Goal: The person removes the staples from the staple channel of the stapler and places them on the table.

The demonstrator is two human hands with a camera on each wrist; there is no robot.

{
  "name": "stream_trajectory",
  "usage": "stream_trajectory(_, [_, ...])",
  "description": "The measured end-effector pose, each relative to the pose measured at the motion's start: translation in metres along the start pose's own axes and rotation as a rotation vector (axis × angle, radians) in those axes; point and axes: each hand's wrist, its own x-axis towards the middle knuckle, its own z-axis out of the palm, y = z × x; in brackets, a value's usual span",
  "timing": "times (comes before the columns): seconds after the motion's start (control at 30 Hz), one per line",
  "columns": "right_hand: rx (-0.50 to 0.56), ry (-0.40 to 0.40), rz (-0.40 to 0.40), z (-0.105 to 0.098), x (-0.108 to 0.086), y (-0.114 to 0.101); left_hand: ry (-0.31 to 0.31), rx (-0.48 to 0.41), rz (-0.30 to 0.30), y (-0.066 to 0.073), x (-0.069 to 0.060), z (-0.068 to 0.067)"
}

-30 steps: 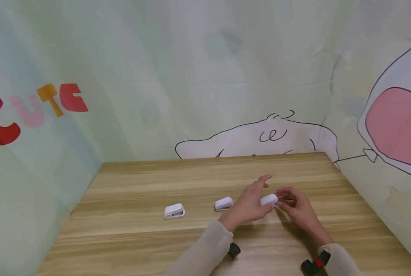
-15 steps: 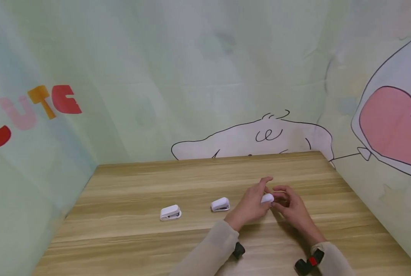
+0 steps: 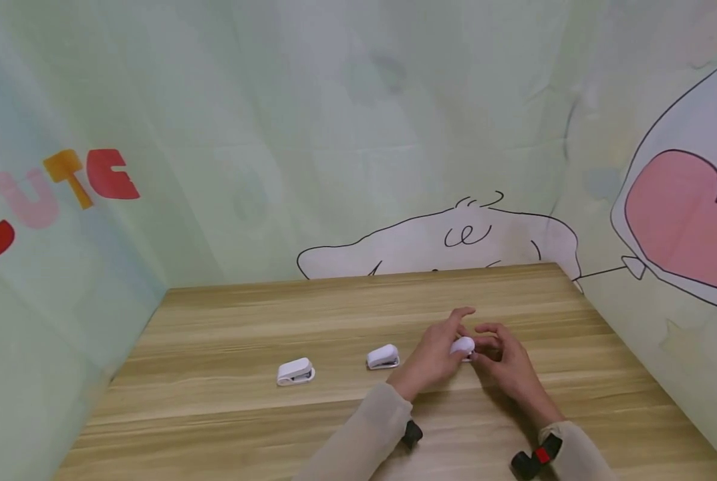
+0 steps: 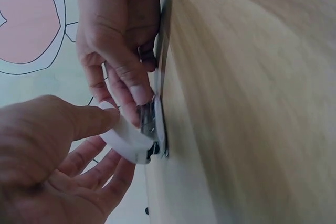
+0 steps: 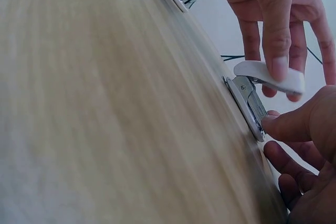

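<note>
A small white stapler (image 3: 464, 346) stands on the table between the two hands. Its white top cover (image 5: 262, 73) is swung up from the base, baring the metal staple channel (image 5: 252, 98). My left hand (image 3: 433, 354) pinches the raised cover, thumb on one side and fingers on the other. From the right, my right hand (image 3: 511, 364) pinches the front end of the stapler, its thumb against the end of the channel in the right wrist view. Fingers hide part of the base in the head view.
Two more white staplers stand to the left on the wooden table (image 3: 244, 321): one nearby (image 3: 383, 357), another farther left (image 3: 296, 371). A printed curtain (image 3: 334, 133) hangs behind the table and along both sides.
The right fingers have closed in on the stapler's front end. My left hand still holds the stapler. The head view has shifted slightly, moving the scene left.
</note>
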Motion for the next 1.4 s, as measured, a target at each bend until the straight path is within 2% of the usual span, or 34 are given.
stream_trajectory(0.27, [0.022,-0.016,-0.013,0.001,-0.001,-0.002,-0.024,0.037,0.016,0.0,-0.005,-0.014])
stream_trajectory(0.43, [0.019,-0.031,-0.036,0.002,0.0,-0.002,-0.047,0.054,-0.019,-0.002,-0.012,-0.023])
stream_trajectory(0.57, [-0.004,-0.029,-0.041,0.002,0.001,-0.002,-0.041,0.09,-0.037,-0.004,-0.016,-0.033])
stream_trajectory(0.73, [-0.003,-0.02,-0.099,0.001,0.002,-0.001,-0.051,0.153,-0.07,-0.011,-0.02,-0.042])
stream_trajectory(0.83, [-0.01,-0.036,-0.144,0.0,0.001,0.0,-0.08,0.172,-0.08,-0.014,-0.022,-0.045])
stream_trajectory(0.97, [-0.071,-0.084,-0.157,-0.001,0.0,0.0,-0.116,0.18,-0.079,-0.016,-0.022,-0.047])
stream_trajectory(1.13, [-0.116,-0.114,-0.175,0.0,-0.002,0.0,-0.139,0.187,-0.061,-0.017,-0.02,-0.047])
stream_trajectory(1.4, [-0.171,-0.126,-0.235,0.0,0.001,-0.003,-0.156,0.199,-0.08,-0.017,-0.019,-0.046])
